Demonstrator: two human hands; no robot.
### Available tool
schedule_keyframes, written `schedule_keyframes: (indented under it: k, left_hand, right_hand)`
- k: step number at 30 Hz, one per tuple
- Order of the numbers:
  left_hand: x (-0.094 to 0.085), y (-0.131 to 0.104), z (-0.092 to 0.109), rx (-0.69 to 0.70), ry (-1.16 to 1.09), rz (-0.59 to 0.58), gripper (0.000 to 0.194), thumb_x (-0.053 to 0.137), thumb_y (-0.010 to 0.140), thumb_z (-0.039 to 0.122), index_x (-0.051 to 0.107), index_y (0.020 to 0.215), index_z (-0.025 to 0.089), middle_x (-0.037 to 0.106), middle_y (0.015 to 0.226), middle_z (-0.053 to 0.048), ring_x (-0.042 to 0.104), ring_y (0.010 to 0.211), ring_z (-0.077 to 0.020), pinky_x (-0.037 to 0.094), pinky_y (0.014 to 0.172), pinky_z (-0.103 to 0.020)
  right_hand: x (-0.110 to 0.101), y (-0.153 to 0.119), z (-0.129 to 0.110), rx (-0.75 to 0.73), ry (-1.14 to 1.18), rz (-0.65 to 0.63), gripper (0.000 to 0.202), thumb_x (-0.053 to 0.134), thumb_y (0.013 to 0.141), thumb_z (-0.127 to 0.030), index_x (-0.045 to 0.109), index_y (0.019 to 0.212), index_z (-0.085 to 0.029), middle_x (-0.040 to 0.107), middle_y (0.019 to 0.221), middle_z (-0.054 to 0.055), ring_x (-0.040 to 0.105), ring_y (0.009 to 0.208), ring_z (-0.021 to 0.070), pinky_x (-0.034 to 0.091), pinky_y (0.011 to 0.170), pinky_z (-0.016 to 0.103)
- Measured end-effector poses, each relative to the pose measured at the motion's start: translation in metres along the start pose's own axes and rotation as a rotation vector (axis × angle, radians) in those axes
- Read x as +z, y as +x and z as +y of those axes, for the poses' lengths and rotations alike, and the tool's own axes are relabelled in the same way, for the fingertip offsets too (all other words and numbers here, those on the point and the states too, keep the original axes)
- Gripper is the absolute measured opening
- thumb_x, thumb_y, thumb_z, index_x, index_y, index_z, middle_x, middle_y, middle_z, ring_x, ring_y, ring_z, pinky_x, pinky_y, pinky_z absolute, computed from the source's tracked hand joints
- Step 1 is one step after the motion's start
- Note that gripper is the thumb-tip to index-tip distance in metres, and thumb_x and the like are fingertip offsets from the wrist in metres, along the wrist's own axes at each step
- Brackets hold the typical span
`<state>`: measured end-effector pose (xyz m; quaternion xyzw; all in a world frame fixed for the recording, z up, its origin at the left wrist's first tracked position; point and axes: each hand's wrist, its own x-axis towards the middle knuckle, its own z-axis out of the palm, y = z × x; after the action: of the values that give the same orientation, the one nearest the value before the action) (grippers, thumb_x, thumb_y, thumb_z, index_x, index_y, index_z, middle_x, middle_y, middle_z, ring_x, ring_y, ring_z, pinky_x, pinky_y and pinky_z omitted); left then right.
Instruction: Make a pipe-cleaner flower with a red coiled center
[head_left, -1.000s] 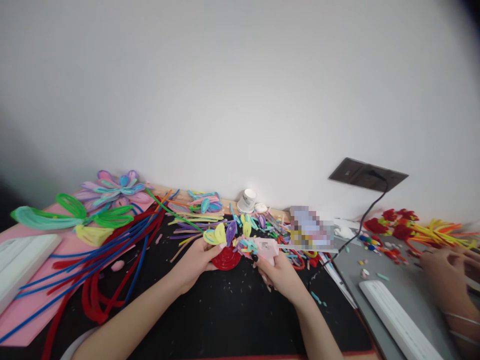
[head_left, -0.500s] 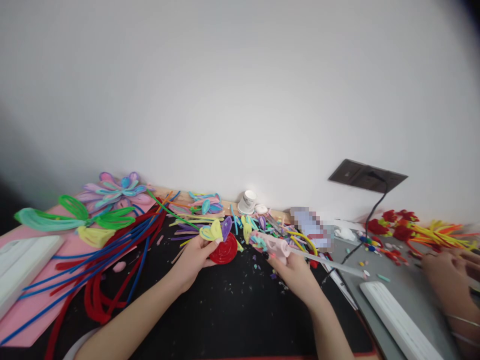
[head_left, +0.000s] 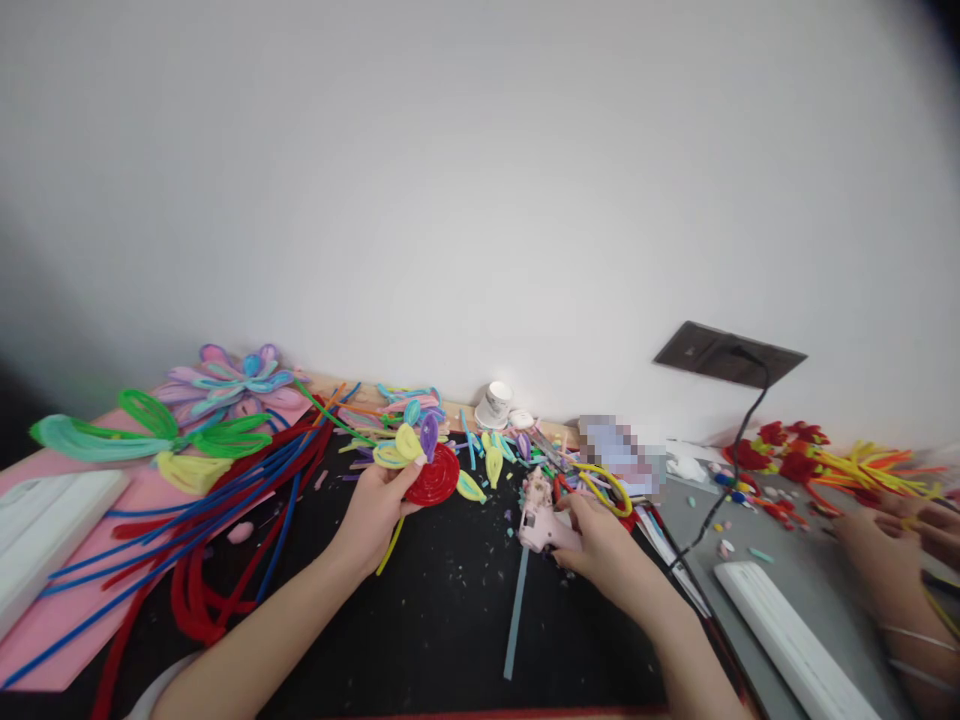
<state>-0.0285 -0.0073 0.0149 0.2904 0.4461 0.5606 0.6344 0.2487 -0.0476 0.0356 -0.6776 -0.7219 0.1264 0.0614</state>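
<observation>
My left hand (head_left: pixel 373 510) is closed on a red coiled pipe-cleaner disc (head_left: pixel 436 476), its thumb pressed on top. Yellow petals (head_left: pixel 401 448) and a purple petal (head_left: pixel 429 436) show at the disc's upper left edge. On the black mat, my right hand (head_left: pixel 604 545) has its fingers on the handle of a pale pink hot glue gun (head_left: pixel 541 528). A long glue stick (head_left: pixel 516 620) sticks out of the gun's back, pointing towards me. Loose yellow petals (head_left: pixel 471 487) lie between the disc and the gun.
Blue pipe cleaners (head_left: pixel 180 530) and a green-petalled flower (head_left: pixel 176 440) lie left on pink paper. A paper cup (head_left: pixel 493 405) stands by the wall. A black cable (head_left: pixel 739 450) hangs from the wall socket (head_left: pixel 727 355). At right are a white bar (head_left: pixel 795 640) and another person's hands (head_left: pixel 885 550).
My right hand has brought the glue gun away from the disc and turned it, so the glue stick now points towards me instead of right. The disc has shifted slightly left.
</observation>
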Motion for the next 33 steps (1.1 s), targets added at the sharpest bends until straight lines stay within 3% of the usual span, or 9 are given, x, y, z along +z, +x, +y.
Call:
schedule_keyframes:
  k: [5, 8, 14, 19, 22, 25, 28, 30, 33]
  left_hand:
    - [0.0, 0.0, -0.001, -0.008, 0.01, 0.002, 0.037, 0.074, 0.068, 0.033, 0.065, 0.098, 0.013, 0.075, 0.09, -0.01, 0.07, 0.079, -0.0228, 0.058, 0.066, -0.033]
    - [-0.001, 0.001, -0.002, -0.017, 0.017, -0.023, 0.038, 0.074, 0.068, 0.033, 0.065, 0.1, 0.014, 0.075, 0.091, -0.01, 0.07, 0.08, -0.0227, 0.058, 0.067, -0.034]
    - [-0.001, 0.001, -0.003, 0.001, 0.004, -0.06, 0.042, 0.074, 0.068, 0.034, 0.064, 0.105, 0.014, 0.075, 0.094, -0.01, 0.07, 0.085, -0.0241, 0.058, 0.072, -0.036]
    - [-0.001, 0.002, -0.003, 0.01, 0.012, -0.049, 0.04, 0.074, 0.067, 0.034, 0.065, 0.101, 0.014, 0.074, 0.094, -0.01, 0.07, 0.085, -0.0244, 0.058, 0.073, -0.037]
    - [0.0, 0.001, -0.003, 0.02, 0.024, -0.045, 0.04, 0.074, 0.067, 0.034, 0.065, 0.101, 0.014, 0.074, 0.094, -0.01, 0.07, 0.084, -0.0243, 0.057, 0.072, -0.037]
    - [0.002, -0.001, -0.002, 0.009, 0.024, -0.049, 0.041, 0.074, 0.067, 0.034, 0.064, 0.102, 0.014, 0.074, 0.096, -0.011, 0.07, 0.085, -0.0247, 0.057, 0.072, -0.037]
    - [0.003, -0.002, -0.002, -0.015, 0.027, -0.07, 0.044, 0.075, 0.067, 0.035, 0.063, 0.105, 0.015, 0.073, 0.1, -0.01, 0.068, 0.09, -0.0257, 0.057, 0.073, -0.037]
    - [0.002, -0.002, -0.003, -0.031, 0.042, -0.089, 0.047, 0.074, 0.068, 0.035, 0.062, 0.109, 0.017, 0.072, 0.104, -0.01, 0.068, 0.093, -0.0259, 0.057, 0.073, -0.037]
    - [0.002, -0.002, -0.005, -0.048, 0.068, -0.129, 0.048, 0.072, 0.071, 0.035, 0.059, 0.114, 0.018, 0.071, 0.107, -0.01, 0.068, 0.093, -0.0258, 0.056, 0.073, -0.037]
  right_hand:
    - [-0.024, 0.013, -0.032, -0.078, 0.01, 0.176, 0.016, 0.06, 0.076, -0.029, 0.062, 0.088, -0.019, 0.062, 0.095, 0.007, 0.058, 0.092, 0.0228, 0.043, 0.08, 0.031]
    - [-0.022, 0.033, -0.067, -0.17, 0.076, 0.085, 0.01, 0.057, 0.08, -0.023, 0.064, 0.085, -0.018, 0.064, 0.082, 0.004, 0.06, 0.08, 0.018, 0.043, 0.072, 0.026]
    - [0.013, 0.064, -0.113, -0.116, -0.019, -0.069, 0.011, 0.065, 0.074, -0.017, 0.065, 0.084, -0.014, 0.063, 0.096, 0.013, 0.06, 0.09, 0.0234, 0.042, 0.073, 0.029]
    - [0.013, 0.063, -0.104, -0.083, 0.058, -0.076, 0.01, 0.062, 0.067, -0.005, 0.06, 0.071, -0.014, 0.063, 0.078, 0.008, 0.062, 0.078, 0.0211, 0.042, 0.062, 0.026]
    - [0.0, 0.06, -0.092, -0.109, 0.163, -0.052, 0.017, 0.057, 0.067, -0.004, 0.058, 0.079, -0.017, 0.061, 0.069, 0.001, 0.061, 0.067, 0.0155, 0.042, 0.057, 0.023]
    - [-0.009, 0.061, -0.09, -0.135, 0.583, -0.036, 0.024, 0.049, 0.072, -0.008, 0.051, 0.093, -0.02, 0.056, 0.063, -0.005, 0.06, 0.051, 0.0121, 0.044, 0.048, 0.022]
    - [-0.009, 0.064, -0.098, -0.125, 0.984, -0.077, 0.012, 0.051, 0.073, -0.014, 0.048, 0.083, -0.02, 0.057, 0.06, -0.005, 0.062, 0.05, 0.0141, 0.048, 0.047, 0.024]
    - [-0.006, 0.067, -0.105, -0.149, 1.042, -0.078, 0.008, 0.055, 0.071, -0.015, 0.049, 0.075, -0.019, 0.058, 0.058, -0.004, 0.062, 0.053, 0.0135, 0.048, 0.048, 0.023]
    - [-0.003, 0.072, -0.109, -0.221, 0.942, 0.008, 0.006, 0.061, 0.066, -0.014, 0.056, 0.067, -0.016, 0.058, 0.058, -0.004, 0.055, 0.053, 0.0101, 0.043, 0.049, 0.02]
